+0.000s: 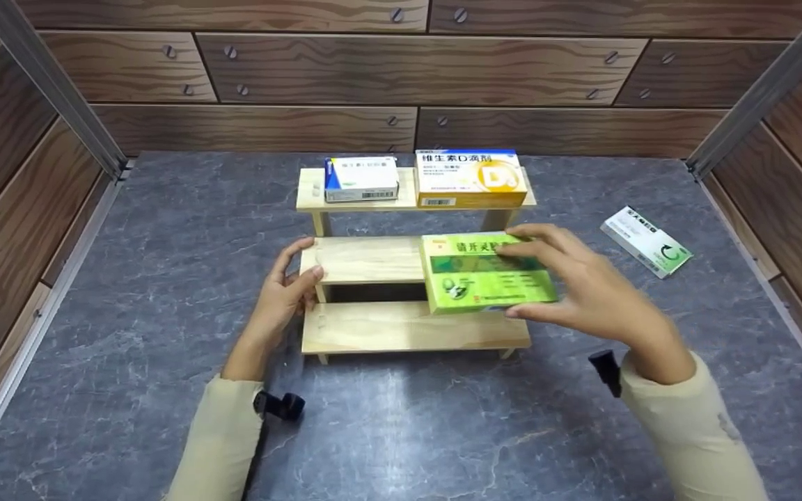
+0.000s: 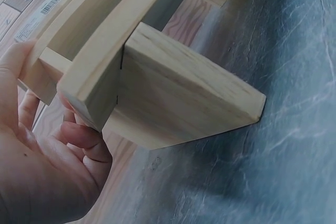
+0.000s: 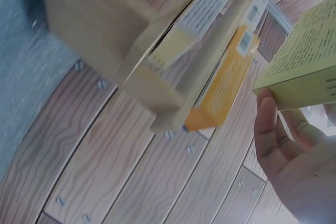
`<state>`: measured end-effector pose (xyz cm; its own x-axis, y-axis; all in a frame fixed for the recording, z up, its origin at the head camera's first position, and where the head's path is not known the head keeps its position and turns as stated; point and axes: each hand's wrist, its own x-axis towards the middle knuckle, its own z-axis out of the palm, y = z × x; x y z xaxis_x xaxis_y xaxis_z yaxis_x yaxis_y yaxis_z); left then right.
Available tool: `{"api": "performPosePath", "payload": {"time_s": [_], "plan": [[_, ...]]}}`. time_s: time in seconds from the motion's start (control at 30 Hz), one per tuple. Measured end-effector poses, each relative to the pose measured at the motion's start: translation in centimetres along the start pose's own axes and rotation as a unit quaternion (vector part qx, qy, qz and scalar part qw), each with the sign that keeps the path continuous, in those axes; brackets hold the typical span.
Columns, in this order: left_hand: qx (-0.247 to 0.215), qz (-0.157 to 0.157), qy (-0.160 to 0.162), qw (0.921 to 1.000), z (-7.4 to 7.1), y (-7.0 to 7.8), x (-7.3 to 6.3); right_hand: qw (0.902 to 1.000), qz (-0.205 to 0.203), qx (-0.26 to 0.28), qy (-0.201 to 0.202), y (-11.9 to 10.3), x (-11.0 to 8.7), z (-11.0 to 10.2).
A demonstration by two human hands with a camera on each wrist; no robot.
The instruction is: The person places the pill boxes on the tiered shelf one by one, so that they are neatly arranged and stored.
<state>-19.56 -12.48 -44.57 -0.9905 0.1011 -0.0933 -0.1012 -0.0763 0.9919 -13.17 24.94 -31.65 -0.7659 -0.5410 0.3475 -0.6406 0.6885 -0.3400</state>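
A three-step wooden stand stands on the dark marbled tabletop. My left hand grips the left end of its middle step; in the left wrist view the left fingers curl at the board's end. Above the right part of the middle and lower steps, my right hand holds a green medicine box, thumb on the near edge and fingers on the far side. In the right wrist view, a pale printed box lies on a step below the top one; the head view does not clearly show it.
On the top step sit a blue-and-white medicine box and a larger orange-and-white vitamin D box. A white-and-green box lies on the tabletop at the right. Wood-patterned walls and metal posts surround the surface.
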Motion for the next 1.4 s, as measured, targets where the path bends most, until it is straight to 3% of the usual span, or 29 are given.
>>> {"api": "performPosePath", "payload": {"time_s": [0.23,0.47,0.7,1.2,1.4], "plan": [[-0.001,0.003,-0.002,1.0000,0.1,0.0,0.1,0.9998,-0.013,-0.007,0.014,-0.9,2.2,2.1],[0.000,-0.003,-0.010,0.9999,-0.1,0.2,0.1,0.9991,-0.013,-0.039,-0.002,-2.0,4.7,4.3],[0.034,0.002,-0.028,0.9990,-0.6,0.4,0.1,0.9986,0.007,-0.047,-0.024,-2.5,7.0,5.9],[0.019,0.018,-0.042,0.9988,-1.1,0.2,-0.2,0.9939,0.050,-0.060,-0.078,-3.1,9.9,8.4],[0.037,0.014,-0.046,0.9982,-1.3,0.3,-0.2,0.9908,0.070,-0.070,-0.093,-3.6,10.7,8.9]]}}
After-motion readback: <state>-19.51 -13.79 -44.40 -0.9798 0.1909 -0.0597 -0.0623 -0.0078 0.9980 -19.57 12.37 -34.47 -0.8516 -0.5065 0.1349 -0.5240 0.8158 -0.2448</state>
